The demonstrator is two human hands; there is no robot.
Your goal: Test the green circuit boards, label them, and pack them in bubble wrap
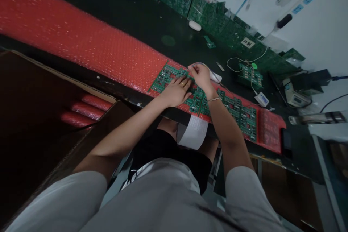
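Observation:
My left hand (177,92), with a ring on one finger, lies flat with its fingers stretched out on a green circuit board panel (162,76). The fingers of my right hand (201,75) are pinched together just above the same boards. A thin cable (205,66) loops out of this hand and runs off to the right behind my wrist. The end of it at my fingertips is small and dark, and I cannot make out its tip. More green circuit boards (246,119) lie in a row to the right, all on red bubble wrap (130,58).
An open cardboard box (107,98) at the left contains rolled red bubble wrap (92,110). Along the back stand green bins (206,12). A white oval object (195,25), a wired board (250,76) and a small white device (261,99) lie on the dark table (152,18).

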